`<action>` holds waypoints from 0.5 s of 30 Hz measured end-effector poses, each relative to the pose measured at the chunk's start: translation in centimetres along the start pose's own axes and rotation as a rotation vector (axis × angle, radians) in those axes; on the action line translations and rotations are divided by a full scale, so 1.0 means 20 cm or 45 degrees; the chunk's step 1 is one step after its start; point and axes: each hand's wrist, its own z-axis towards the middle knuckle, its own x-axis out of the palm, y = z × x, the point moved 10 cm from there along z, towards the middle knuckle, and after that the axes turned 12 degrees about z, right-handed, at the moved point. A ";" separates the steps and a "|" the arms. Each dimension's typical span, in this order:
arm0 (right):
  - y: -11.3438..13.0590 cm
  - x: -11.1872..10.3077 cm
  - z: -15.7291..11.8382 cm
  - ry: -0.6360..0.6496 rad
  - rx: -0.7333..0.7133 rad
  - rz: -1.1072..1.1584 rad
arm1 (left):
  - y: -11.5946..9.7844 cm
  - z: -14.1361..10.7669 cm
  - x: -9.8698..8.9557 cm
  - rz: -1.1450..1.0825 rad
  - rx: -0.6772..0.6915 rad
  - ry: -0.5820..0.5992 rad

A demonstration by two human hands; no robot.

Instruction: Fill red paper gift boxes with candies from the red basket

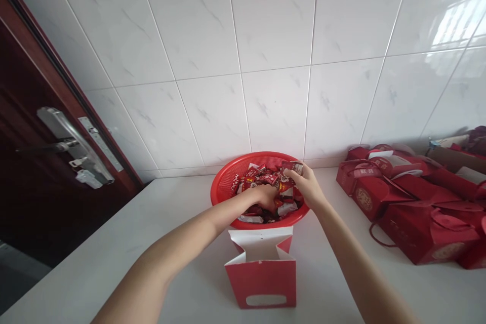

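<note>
A red plastic basket (224, 182) full of small wrapped packets (260, 177) stands against the tiled wall. My left hand (268, 197) reaches down among the packets; its fingertips are hidden there. Over the basket's right side, my right hand (306, 182) pinches a red packet (292, 167) between thumb and fingers. In front of the basket, close to me, an upright red paper box (266, 283) has its top open, with white inner faces and an oval cut-out low on its front.
Several closed red gift boxes (429, 228) crowd the right of the white table (182, 283). Behind them at the far right is an open carton (451, 159) with red items. A dark red door (34, 162) with a metal handle is at the left.
</note>
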 end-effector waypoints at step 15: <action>-0.01 -0.01 0.01 -0.008 -0.001 0.010 | 0.03 0.01 -0.04 -0.168 0.109 -0.034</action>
